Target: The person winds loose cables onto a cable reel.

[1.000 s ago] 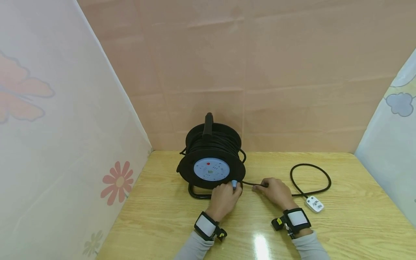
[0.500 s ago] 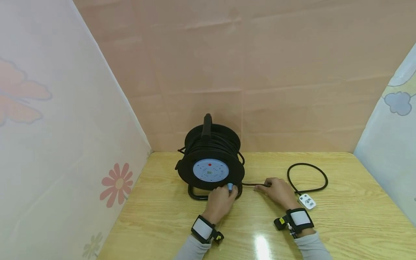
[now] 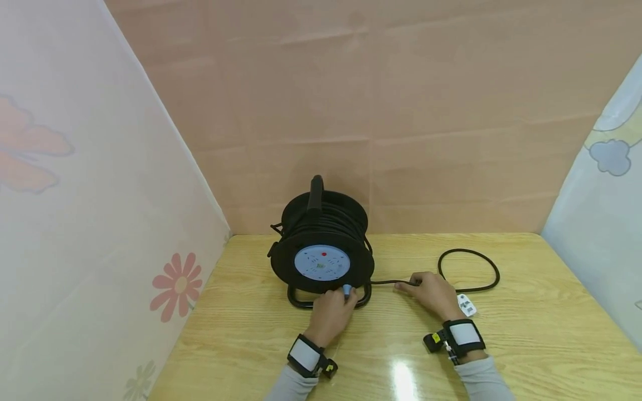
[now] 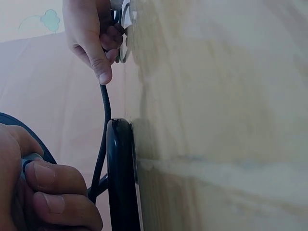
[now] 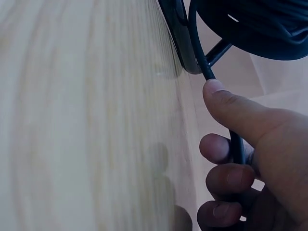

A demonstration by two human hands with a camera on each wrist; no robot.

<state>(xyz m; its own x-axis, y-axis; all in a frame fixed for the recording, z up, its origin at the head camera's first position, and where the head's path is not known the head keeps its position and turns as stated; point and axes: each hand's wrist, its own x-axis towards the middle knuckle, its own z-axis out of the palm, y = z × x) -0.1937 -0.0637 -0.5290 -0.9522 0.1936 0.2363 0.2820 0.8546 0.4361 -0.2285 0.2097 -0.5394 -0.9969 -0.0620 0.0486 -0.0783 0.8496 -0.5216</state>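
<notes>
A black cable reel stands upright, wound with black cable and fitted with a pale blue socket panel. My left hand grips the light blue crank knob at the reel's lower front; its curled fingers show in the left wrist view. To the right of the reel, my right hand holds the black cable that runs out from it. In the right wrist view the thumb presses on the cable above the curled fingers. A white plug lies beside the right hand, partly hidden.
A loop of cable lies on the wooden table at the right. The reel stands on a black tubular frame. A peach-coloured sheet hangs behind, and a flower-patterned one borders the left.
My left hand and the knob have moved left along the reel's lower rim, turning the reel a little. The plug and cable loop have slid left, closer to my right hand, which keeps its hold.
</notes>
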